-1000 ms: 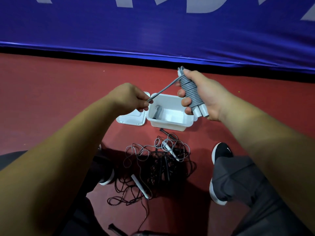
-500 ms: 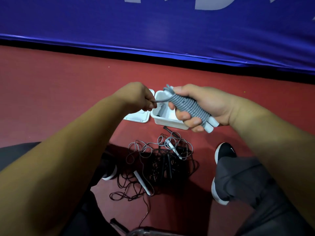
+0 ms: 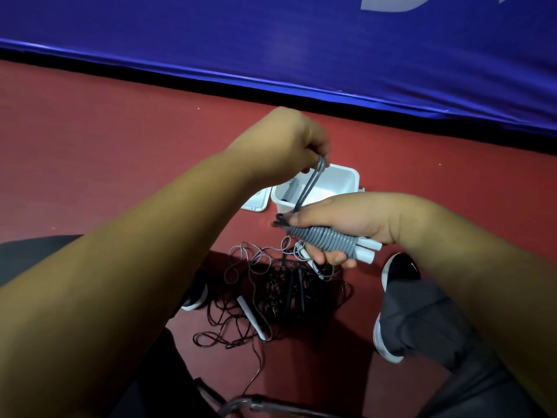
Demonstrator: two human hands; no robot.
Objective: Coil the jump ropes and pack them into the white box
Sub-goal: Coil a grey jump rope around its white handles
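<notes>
My right hand grips the almost wound rope; left hand pinches its last loop. The pile is not coiled yet.

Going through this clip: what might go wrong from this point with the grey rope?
The left hand only pinches the last loop of the coiled grey jump rope; if it slips, the wraps in the right hand may spring loose. The tangled pile of dark ropes on the red floor could knot tighter when pulled.
</notes>
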